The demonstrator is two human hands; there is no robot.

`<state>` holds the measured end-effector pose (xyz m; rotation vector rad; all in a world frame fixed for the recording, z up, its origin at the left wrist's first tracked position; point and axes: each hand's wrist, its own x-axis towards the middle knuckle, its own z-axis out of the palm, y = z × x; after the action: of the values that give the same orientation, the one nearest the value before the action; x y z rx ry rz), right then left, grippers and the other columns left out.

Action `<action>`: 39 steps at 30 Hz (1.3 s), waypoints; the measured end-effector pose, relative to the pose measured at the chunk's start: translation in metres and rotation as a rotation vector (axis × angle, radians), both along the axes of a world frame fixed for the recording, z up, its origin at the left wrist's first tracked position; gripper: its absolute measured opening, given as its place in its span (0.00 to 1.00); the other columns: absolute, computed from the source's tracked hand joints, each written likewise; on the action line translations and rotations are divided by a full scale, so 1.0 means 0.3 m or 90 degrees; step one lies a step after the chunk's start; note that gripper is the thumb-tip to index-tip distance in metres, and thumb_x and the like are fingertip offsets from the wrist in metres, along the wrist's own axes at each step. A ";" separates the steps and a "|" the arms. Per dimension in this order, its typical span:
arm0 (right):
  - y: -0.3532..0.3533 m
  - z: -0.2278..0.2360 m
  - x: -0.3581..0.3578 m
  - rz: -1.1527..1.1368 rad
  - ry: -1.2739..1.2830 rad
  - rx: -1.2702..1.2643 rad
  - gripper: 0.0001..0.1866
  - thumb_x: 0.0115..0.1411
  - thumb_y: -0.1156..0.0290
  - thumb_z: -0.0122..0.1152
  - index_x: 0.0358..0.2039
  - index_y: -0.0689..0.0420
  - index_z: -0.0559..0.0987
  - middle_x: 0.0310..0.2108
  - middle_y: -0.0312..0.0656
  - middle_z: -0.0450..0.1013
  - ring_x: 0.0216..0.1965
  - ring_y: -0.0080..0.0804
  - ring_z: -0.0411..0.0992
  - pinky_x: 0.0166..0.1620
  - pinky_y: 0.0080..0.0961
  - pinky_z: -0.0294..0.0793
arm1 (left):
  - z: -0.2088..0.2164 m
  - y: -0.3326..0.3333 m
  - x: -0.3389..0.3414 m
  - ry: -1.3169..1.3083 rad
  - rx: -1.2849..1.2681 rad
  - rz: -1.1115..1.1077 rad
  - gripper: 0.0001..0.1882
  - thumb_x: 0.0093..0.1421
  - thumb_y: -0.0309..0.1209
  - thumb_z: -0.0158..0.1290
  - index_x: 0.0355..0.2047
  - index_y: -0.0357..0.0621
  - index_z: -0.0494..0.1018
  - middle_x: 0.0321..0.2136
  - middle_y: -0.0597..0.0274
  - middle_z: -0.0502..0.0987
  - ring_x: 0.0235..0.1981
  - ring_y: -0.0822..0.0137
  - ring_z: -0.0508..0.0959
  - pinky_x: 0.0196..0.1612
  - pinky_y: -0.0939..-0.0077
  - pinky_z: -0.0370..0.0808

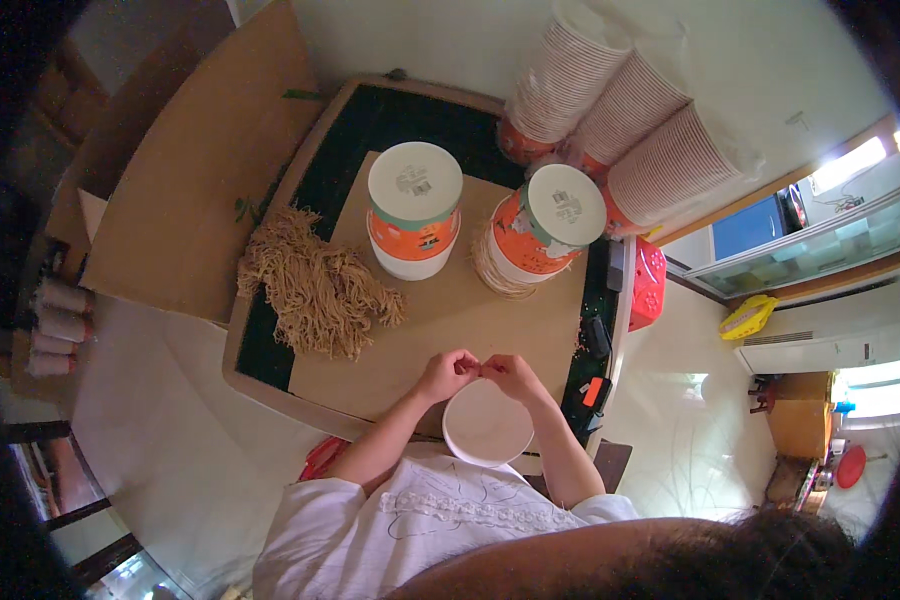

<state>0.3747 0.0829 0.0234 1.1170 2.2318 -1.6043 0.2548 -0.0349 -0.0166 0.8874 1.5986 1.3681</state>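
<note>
My left hand [450,376] and my right hand [511,377] meet over the far rim of a round white paper tub [488,425], held close to my body. The fingers of both hands are pinched together, almost touching. Whatever lies between the fingertips is too small to make out. Ahead stands a paper tub with an orange and green band [413,205], its round white end facing up. To its right, a similar tub [560,215] has loops of tan string [500,272] around its lower side. A tangled heap of tan string [315,285] lies left of these tubs.
A cardboard sheet [355,380] covers part of the dark green tabletop. Tall nested stacks of paper tubs [625,105] in clear plastic lean at the far right. Small black items [597,338] and an orange one [594,391] lie along the right edge. Large cardboard [205,160] stands left.
</note>
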 end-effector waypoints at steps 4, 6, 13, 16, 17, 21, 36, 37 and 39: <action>-0.005 -0.003 -0.002 -0.003 -0.002 -0.001 0.08 0.51 0.69 0.54 0.27 0.60 0.76 0.18 0.34 0.69 0.22 0.18 0.63 0.25 0.17 0.63 | -0.002 0.000 -0.001 0.029 -0.031 -0.002 0.06 0.47 0.27 0.56 0.26 0.39 0.72 0.22 0.65 0.75 0.23 0.77 0.73 0.27 0.82 0.72; -0.011 0.000 -0.007 -0.004 0.002 -0.002 0.07 0.50 0.70 0.54 0.27 0.61 0.76 0.19 0.34 0.69 0.22 0.18 0.63 0.25 0.17 0.63 | -0.011 -0.007 -0.005 0.030 -0.034 -0.002 0.05 0.47 0.25 0.56 0.25 0.40 0.72 0.22 0.67 0.75 0.23 0.78 0.72 0.27 0.82 0.71; -0.016 -0.035 -0.021 -0.027 0.080 0.007 0.04 0.47 0.76 0.57 0.24 0.62 0.74 0.19 0.34 0.70 0.23 0.17 0.66 0.26 0.15 0.66 | -0.022 -0.012 -0.024 -0.176 -0.014 0.027 0.07 0.49 0.21 0.52 0.31 0.38 0.71 0.27 0.65 0.75 0.29 0.76 0.74 0.34 0.82 0.72; -0.011 -0.067 -0.013 -0.056 0.122 -0.033 0.09 0.46 0.68 0.60 0.26 0.59 0.76 0.20 0.38 0.72 0.23 0.20 0.68 0.28 0.21 0.68 | -0.052 -0.015 -0.024 -0.193 -0.023 0.019 0.08 0.50 0.22 0.52 0.33 0.38 0.71 0.27 0.65 0.75 0.29 0.75 0.74 0.35 0.82 0.72; -0.015 -0.059 -0.019 -0.054 0.122 -0.034 0.09 0.46 0.68 0.60 0.26 0.59 0.76 0.20 0.38 0.72 0.23 0.20 0.68 0.28 0.21 0.68 | -0.058 -0.017 -0.022 -0.178 -0.010 0.018 0.09 0.50 0.23 0.53 0.34 0.38 0.71 0.27 0.64 0.75 0.28 0.76 0.74 0.34 0.82 0.72; -0.022 -0.037 -0.030 -0.058 0.086 0.005 0.03 0.46 0.77 0.56 0.23 0.62 0.74 0.19 0.34 0.70 0.22 0.17 0.66 0.26 0.15 0.67 | -0.058 -0.023 -0.016 -0.185 -0.013 0.032 0.09 0.50 0.23 0.53 0.33 0.38 0.71 0.27 0.64 0.75 0.28 0.76 0.74 0.34 0.82 0.72; -0.032 0.011 -0.040 -0.056 0.076 0.033 0.07 0.45 0.73 0.62 0.23 0.61 0.74 0.18 0.34 0.70 0.20 0.16 0.66 0.24 0.16 0.66 | -0.005 -0.011 -0.017 -0.120 -0.030 0.056 0.04 0.54 0.27 0.49 0.27 0.41 0.73 0.21 0.71 0.73 0.19 0.82 0.66 0.21 0.87 0.64; -0.032 0.013 -0.040 -0.062 0.078 0.036 0.07 0.44 0.73 0.62 0.23 0.61 0.74 0.17 0.34 0.70 0.20 0.16 0.66 0.23 0.16 0.66 | -0.005 -0.009 -0.017 -0.123 -0.039 0.055 0.04 0.54 0.27 0.49 0.26 0.41 0.73 0.21 0.71 0.73 0.19 0.82 0.66 0.21 0.87 0.64; -0.030 0.009 -0.038 -0.066 0.077 0.040 0.07 0.44 0.73 0.62 0.22 0.61 0.74 0.17 0.34 0.70 0.20 0.16 0.66 0.23 0.16 0.66 | -0.006 -0.007 -0.017 -0.126 -0.047 0.054 0.05 0.54 0.28 0.49 0.26 0.41 0.73 0.20 0.71 0.73 0.19 0.82 0.66 0.21 0.87 0.64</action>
<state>0.3633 0.0737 0.0261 1.1998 2.3512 -1.6959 0.2495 -0.0370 -0.0183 0.6261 1.5378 1.4004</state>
